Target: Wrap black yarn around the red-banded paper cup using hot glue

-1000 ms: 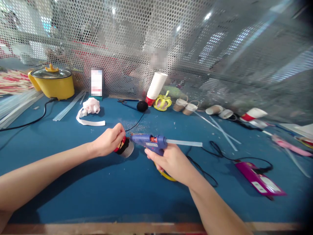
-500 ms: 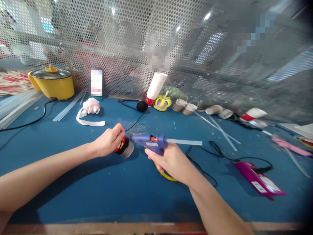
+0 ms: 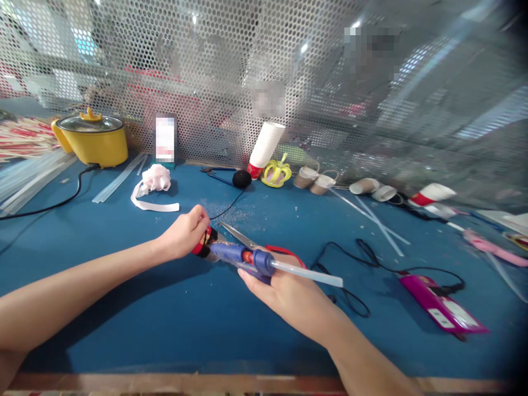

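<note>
Glue gun [image 3: 241, 257] in right hand [image 3: 284, 291], nozzle pointing left at cup [image 3: 205, 242] pinched by left hand [image 3: 183, 234].

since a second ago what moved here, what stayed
The right hand has swung the glue gun down and toward the person, nozzle angled at the small red and black piece, uncovering scissors on the blue table. The left hand still grips that piece in the same spot. The yellow pot is unchanged.

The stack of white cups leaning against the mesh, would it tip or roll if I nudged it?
Probably tips easily: the stack of white cups is tall, narrow and already leaning. Its round shape suggests it would roll. Likely light.
</note>
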The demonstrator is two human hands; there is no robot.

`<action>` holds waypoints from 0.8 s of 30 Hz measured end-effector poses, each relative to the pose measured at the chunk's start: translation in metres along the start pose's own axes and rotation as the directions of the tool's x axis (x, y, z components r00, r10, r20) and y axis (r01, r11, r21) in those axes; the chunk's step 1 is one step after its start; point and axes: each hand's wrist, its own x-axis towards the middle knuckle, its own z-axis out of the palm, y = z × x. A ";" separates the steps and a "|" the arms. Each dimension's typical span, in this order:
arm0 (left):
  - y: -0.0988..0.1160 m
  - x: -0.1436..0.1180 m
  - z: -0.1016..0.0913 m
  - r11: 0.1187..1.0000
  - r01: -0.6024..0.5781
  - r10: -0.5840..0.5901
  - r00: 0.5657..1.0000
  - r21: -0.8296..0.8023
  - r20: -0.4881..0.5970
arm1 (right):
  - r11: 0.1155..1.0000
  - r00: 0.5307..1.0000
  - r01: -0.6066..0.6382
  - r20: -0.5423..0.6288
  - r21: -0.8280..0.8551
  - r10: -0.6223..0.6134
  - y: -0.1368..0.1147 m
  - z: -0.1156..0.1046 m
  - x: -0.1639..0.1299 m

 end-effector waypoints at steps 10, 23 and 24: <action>0.000 0.001 0.001 1.000 0.027 -0.027 1.000 -0.012 0.000 | 1.000 1.000 0.003 -0.017 -0.010 -0.003 0.000 0.002 -0.002; -0.004 -0.003 0.001 0.994 -0.110 0.110 0.993 0.006 0.045 | 0.977 0.991 -0.131 0.000 0.171 0.133 0.008 -0.006 0.002; -0.005 -0.003 0.000 0.992 -0.125 0.125 0.991 0.005 0.048 | 0.966 0.989 -0.150 0.021 0.210 0.149 0.008 -0.006 0.003</action>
